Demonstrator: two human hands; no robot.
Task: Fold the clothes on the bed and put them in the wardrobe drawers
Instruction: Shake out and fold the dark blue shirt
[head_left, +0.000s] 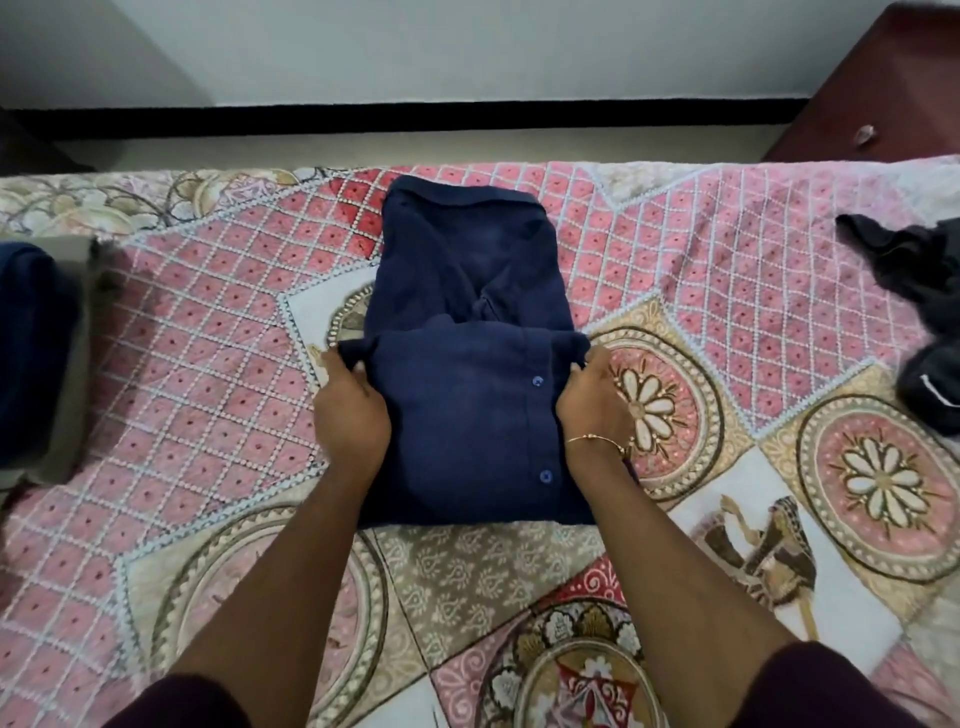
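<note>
Head | navy shirt between left hand, right hand | both gripping edges

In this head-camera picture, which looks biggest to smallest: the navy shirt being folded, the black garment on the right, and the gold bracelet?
1. navy shirt, gripped at both sides by the left hand and right hand.
2. black garment, though the frame's edge cuts it off, so its full size is unsure.
3. gold bracelet, a thin band, plainly smallest.
</note>
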